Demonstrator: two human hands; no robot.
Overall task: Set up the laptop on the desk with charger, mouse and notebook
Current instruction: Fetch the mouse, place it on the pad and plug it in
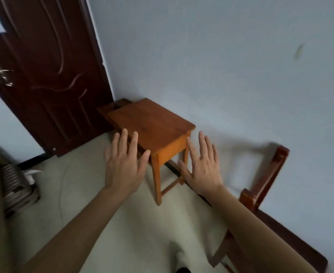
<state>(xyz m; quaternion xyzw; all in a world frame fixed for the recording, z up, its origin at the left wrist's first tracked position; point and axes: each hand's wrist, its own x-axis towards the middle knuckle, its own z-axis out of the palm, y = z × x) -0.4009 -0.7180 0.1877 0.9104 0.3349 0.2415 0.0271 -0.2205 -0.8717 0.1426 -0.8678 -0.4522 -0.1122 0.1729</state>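
Hands, left and right, spread empty before desk edge.

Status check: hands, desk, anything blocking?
Left hand and right hand open, empty, fingers spread. Small orange-brown wooden desk bare; no laptop, charger, mouse or notebook in view. Dark wooden chair right.

One small orange-brown wooden desk, one dark red wooden chair, one dark brown panelled door, two bare hands, and perhaps one ribbed grey suitcase.
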